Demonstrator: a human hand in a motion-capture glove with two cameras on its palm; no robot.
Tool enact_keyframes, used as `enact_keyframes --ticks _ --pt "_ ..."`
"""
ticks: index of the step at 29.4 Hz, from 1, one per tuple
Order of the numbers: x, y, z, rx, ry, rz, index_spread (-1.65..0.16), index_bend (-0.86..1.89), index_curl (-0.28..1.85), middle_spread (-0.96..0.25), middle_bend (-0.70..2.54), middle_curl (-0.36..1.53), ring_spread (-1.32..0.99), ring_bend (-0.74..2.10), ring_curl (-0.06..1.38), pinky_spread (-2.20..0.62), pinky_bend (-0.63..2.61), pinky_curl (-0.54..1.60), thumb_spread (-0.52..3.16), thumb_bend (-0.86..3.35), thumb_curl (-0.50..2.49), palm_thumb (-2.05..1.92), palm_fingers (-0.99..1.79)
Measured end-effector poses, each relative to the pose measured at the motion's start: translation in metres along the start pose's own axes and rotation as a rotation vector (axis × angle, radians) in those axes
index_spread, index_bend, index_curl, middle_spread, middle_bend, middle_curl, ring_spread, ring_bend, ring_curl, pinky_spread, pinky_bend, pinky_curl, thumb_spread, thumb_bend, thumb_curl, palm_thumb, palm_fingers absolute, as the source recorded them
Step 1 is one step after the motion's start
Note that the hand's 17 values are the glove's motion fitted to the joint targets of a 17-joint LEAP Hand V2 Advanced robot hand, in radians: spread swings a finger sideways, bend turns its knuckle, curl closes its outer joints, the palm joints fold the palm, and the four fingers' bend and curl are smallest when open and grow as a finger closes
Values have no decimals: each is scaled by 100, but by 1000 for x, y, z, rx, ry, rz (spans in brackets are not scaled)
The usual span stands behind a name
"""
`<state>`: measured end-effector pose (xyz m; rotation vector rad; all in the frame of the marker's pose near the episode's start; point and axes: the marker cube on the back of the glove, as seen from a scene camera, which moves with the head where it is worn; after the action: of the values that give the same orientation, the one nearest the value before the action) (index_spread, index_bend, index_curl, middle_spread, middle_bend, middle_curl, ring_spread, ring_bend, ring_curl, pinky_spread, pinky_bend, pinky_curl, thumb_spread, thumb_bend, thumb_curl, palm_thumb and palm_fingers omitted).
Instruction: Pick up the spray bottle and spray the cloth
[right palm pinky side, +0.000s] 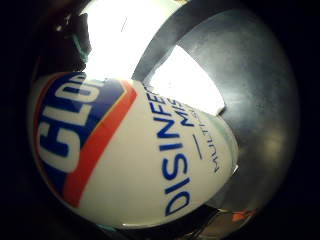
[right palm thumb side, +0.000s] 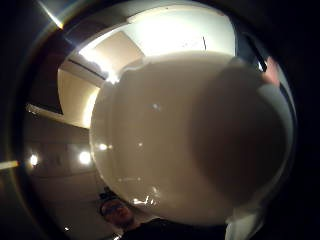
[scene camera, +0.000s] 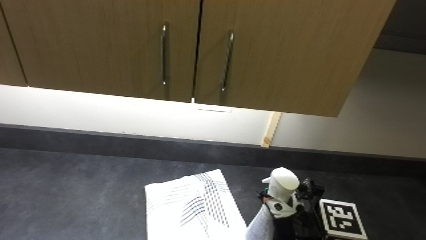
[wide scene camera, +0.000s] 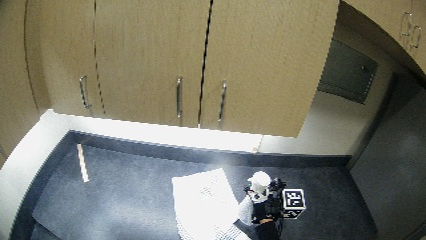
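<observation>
A white spray bottle (scene camera: 283, 187) with a rounded head stands upright at the right edge of the cloth, gripped around its body by my gloved right hand (scene camera: 294, 218). In the wide outside view the bottle (wide scene camera: 259, 181) and hand (wide scene camera: 266, 210) sit low over the dark counter. The cloth (scene camera: 193, 210) is white with dark stripes and lies flat on the counter, just left of the bottle; the cloth (wide scene camera: 203, 200) looks the same there. The bottle's blue-and-red label (right palm pinky side: 135, 150) and its plain white side (right palm thumb side: 190, 140) fill both palm views.
The dark grey countertop (scene camera: 73, 190) runs to a low dark upstand and a lit white wall. Wooden cabinets (scene camera: 193, 50) with metal handles hang above. A pale wooden stick (wide scene camera: 82, 162) lies on the counter's far left. A dark tall panel (wide scene camera: 393, 165) stands at the right.
</observation>
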<state>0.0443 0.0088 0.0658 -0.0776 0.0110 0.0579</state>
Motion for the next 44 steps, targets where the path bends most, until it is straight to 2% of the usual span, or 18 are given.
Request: enact_keyframes --ticks 11,23,30,35,44 --pt "-8 2 33 -30 11 -8 -15 16 52 2 26 60 -3 30 53 6 19 39 48 -2 68 121 100" --pt "-18 21 174 -254 -68 -54 -15 16 52 1 26 61 -4 30 54 6 19 40 49 -2 67 121 99" --pt "-20 23 241 -335 -115 -132 -15 16 53 1 26 61 -4 29 54 5 19 40 50 -2 67 121 99" --pt "-13 22 247 -336 -100 -146 -15 16 53 1 26 61 -4 30 54 5 18 40 50 -2 67 121 98" --pt "40 19 230 -223 -41 -117 -15 17 53 1 26 62 -4 29 54 4 18 40 50 -2 67 120 98"
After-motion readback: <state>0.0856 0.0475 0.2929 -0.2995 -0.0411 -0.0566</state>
